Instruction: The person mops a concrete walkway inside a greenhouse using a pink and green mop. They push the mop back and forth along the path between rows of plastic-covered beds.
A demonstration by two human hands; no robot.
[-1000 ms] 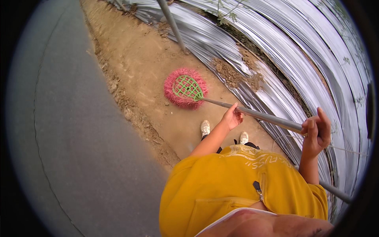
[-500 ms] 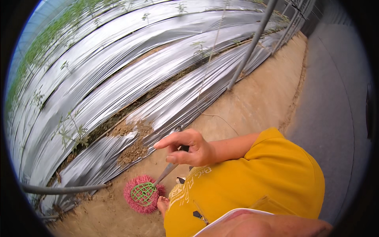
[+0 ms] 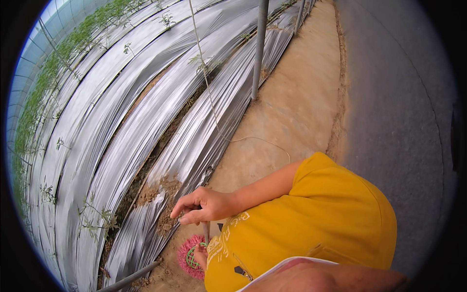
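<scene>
My right hand (image 3: 204, 207) reaches out from my yellow shirt (image 3: 311, 228) and is closed around the top of a thin grey handle (image 3: 206, 231). The handle runs down to a round pink tool head with a green mesh centre (image 3: 187, 258), which rests on the sandy ground beside my body. My left hand (image 3: 198, 253) is mostly hidden by my chest. Only a small part shows low on the handle, right at the pink head, and it seems to grip there.
Long ridges covered in silver film (image 3: 146, 126) with small green plants run along the left. A metal post (image 3: 258, 48) and a hanging string (image 3: 209, 97) stand at their edge. A grey pipe (image 3: 129, 277) lies bottom left. A sandy path (image 3: 292, 107) borders grey pavement (image 3: 399, 121).
My view has swung from the path to the film-covered ridges. The tool went from lying level across me to hanging upright by my body, with my right hand on the handle's top.
</scene>
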